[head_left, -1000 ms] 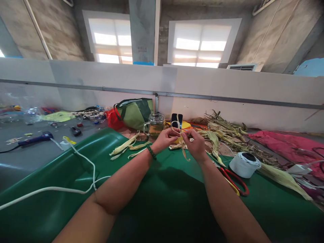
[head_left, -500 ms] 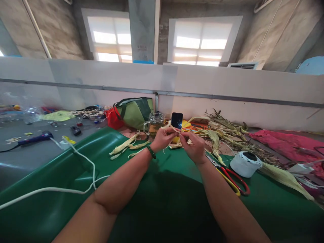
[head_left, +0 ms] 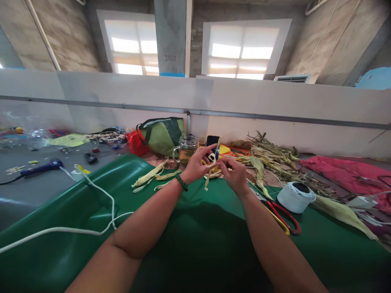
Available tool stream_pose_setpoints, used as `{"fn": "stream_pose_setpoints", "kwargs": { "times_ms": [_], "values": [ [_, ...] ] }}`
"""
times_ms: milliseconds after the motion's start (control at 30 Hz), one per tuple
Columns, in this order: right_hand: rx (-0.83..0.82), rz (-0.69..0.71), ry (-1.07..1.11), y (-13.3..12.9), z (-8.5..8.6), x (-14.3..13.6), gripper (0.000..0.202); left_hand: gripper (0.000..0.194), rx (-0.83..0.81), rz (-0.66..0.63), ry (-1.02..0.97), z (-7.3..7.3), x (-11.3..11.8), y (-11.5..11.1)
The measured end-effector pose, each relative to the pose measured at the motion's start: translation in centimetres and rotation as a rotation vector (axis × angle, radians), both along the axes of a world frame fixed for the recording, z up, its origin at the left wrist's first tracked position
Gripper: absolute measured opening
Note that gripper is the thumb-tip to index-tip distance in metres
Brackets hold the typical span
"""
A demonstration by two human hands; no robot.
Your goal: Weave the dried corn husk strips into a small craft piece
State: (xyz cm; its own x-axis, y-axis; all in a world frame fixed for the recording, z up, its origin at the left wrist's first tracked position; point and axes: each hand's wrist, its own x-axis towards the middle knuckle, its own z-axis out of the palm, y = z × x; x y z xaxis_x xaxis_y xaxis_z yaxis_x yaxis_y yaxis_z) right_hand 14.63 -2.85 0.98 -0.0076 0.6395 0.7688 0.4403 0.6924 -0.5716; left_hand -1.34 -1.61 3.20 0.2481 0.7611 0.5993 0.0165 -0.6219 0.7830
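My left hand (head_left: 195, 166) is closed on a pale corn husk strip (head_left: 213, 163), which curls in a loop at the fingertips. One end of the strip dangles below the hand; another sticks up in front of the phone (head_left: 211, 140). Close by on the right, my right hand (head_left: 235, 175) is pinched, and what lies between its fingertips is too small to make out. Both hands are raised over the green mat (head_left: 195, 236). Beside my right forearm lie scissors (head_left: 288, 217) with red and yellow handles, and a spool of white thread (head_left: 295, 198).
A glass mug (head_left: 187, 152) of amber liquid stands behind my left hand. Loose husks (head_left: 149, 175) lie to its left, dried stalks (head_left: 275, 156) to the right. A green bag (head_left: 163, 134) leans at the back. A white cable (head_left: 61, 229) crosses the mat's left side.
My left fingers have spread and lifted slightly, and the husk strip now shows as a loop with a hanging end. The hands have drawn slightly apart at the fingertips.
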Motion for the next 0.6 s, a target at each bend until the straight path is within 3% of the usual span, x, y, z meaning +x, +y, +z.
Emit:
{"fn": "stream_pose_setpoints", "kwargs": {
  "times_ms": [233, 367, 600],
  "values": [
    [-0.192, 0.157, 0.150, 0.32, 0.05, 0.10, 0.039, 0.026, 0.028, -0.005, 0.072, -0.33, 0.12, 0.32],
    [-0.183, 0.180, 0.112, -0.06, 0.39, 0.19, 0.039, 0.030, -0.032, -0.015, 0.063, 0.23, -0.14, -0.04],
    [-0.331, 0.350, 0.203, -0.02, 0.62, 0.27, 0.041, 0.037, -0.347, -0.282, -0.130, 0.20, -0.68, 0.39]
  ]
}}
